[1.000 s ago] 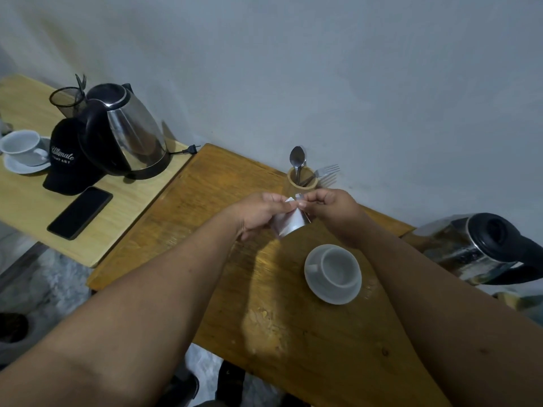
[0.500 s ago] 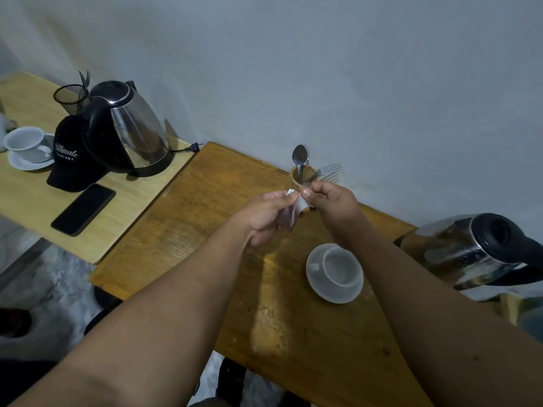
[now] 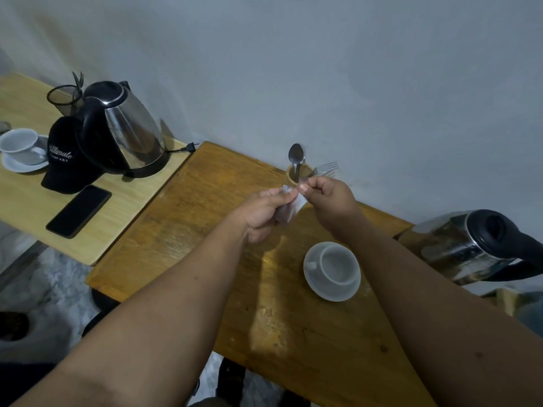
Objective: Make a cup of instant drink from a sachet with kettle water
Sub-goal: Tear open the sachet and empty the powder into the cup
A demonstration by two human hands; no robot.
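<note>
Both my hands pinch the top edge of a small white sachet, held in the air above the brown wooden table. My left hand grips its left corner and my right hand grips its right corner. Below and to the right, a white cup stands on a white saucer; the cup looks empty. A steel kettle with a black lid and handle sits at the table's right end.
A wooden holder with a spoon and a fork stands by the wall. On the lighter left table are a second kettle, a black cap, a phone, a cup on a saucer and a mesh pot.
The sachet and both hands have risen slightly toward the cutlery holder. The sachet now hangs more edge-on between the fingers. Cup and kettles have not moved.
</note>
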